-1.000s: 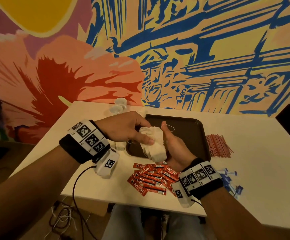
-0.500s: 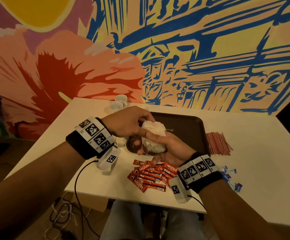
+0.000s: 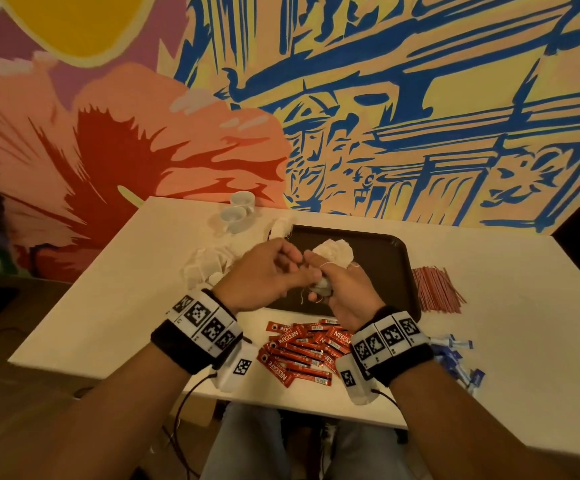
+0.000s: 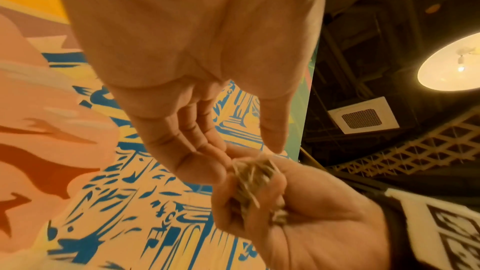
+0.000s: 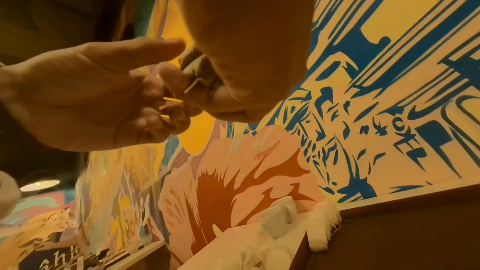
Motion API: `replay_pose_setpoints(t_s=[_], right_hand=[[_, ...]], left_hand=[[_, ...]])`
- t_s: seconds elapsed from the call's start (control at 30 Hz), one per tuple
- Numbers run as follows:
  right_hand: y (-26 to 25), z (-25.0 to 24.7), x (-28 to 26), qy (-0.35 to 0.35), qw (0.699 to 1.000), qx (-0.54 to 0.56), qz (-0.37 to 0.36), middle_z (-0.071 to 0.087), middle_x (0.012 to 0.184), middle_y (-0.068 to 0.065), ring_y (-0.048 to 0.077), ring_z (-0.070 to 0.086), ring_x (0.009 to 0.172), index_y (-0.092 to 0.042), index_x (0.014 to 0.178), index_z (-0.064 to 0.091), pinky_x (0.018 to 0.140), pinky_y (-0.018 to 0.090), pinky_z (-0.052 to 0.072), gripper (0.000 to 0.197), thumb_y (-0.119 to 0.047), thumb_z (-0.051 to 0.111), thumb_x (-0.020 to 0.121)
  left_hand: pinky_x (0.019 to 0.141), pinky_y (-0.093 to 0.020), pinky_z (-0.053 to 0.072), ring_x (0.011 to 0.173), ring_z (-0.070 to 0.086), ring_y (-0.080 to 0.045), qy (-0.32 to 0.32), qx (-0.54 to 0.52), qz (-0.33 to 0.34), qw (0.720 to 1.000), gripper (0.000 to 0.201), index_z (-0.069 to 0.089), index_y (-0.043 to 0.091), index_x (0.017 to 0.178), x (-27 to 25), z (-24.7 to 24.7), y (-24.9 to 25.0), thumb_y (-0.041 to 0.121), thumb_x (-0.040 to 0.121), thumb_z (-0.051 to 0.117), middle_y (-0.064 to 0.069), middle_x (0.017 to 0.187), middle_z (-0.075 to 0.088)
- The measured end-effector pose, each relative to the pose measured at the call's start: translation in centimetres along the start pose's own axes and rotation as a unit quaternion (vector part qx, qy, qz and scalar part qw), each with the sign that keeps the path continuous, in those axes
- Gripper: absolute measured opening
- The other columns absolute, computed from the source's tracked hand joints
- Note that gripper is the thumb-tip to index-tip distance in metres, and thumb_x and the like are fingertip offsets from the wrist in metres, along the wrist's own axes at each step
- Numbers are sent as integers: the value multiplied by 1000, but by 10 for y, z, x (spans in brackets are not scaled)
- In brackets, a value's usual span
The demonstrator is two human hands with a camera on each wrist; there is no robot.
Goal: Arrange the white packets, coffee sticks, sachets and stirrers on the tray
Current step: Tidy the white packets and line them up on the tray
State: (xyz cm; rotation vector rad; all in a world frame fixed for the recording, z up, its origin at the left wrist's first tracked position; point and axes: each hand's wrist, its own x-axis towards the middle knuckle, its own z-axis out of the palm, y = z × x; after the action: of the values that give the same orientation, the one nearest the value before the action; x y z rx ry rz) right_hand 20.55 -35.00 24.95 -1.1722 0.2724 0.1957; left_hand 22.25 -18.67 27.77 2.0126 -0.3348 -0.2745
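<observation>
White tea bags (image 3: pixel 333 252) sit bunched in our right hand (image 3: pixel 348 296), clenched round them over the brown tray (image 3: pixel 383 268); our left hand (image 3: pixel 264 275) touches them, fingers loose, grasping nothing; we seem to be untangling strings (image 3: pixel 301 298); next comes a fine pinch on one.

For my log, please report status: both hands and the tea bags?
Right hand grips tea bag bundle over tray. Left hand touches bundle, grip unclear. Nothing in the way.

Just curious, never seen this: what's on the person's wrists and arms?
Bare forearms, no sleeves. Each wrist wears a black band carrying white blocks printed with black square codes; a white camera box hangs below, trailing a thin black cable.
</observation>
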Motion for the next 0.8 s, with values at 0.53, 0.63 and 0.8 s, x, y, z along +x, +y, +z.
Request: replay_pose_setpoints(t_s=[0.53, 0.63, 0.8], right_hand=[[-7, -4, -5, -55, 996, 24, 68, 75, 100, 20, 26, 73, 79, 1, 127, 58, 64, 31, 63, 54, -46, 51, 103], [-6, -4, -4, -68, 996, -14, 47, 76, 93, 15, 23, 73, 77, 2, 119, 63, 73, 31, 62, 47, -41, 48, 106], [-7, -8, -3, -93, 995, -11, 43, 76, 103, 15, 24, 75, 86, -3, 118, 66, 76, 31, 62, 40, -38, 52, 105]], left_hand=[[62, -19, 54, 64, 65, -10, 27, -78, -27, 996, 36, 62, 9, 112, 4, 13, -3, 12, 82, 81, -6, 81, 66], [67, -31, 57, 66, 70, -25, 33, -99, -30, 994, 34, 61, 9, 108, 4, 16, -4, 18, 83, 81, -3, 81, 63], [65, -31, 59, 71, 68, -24, 43, -43, -32, 998, 23, 63, 7, 94, 7, 10, -13, 13, 81, 81, -8, 85, 64]])
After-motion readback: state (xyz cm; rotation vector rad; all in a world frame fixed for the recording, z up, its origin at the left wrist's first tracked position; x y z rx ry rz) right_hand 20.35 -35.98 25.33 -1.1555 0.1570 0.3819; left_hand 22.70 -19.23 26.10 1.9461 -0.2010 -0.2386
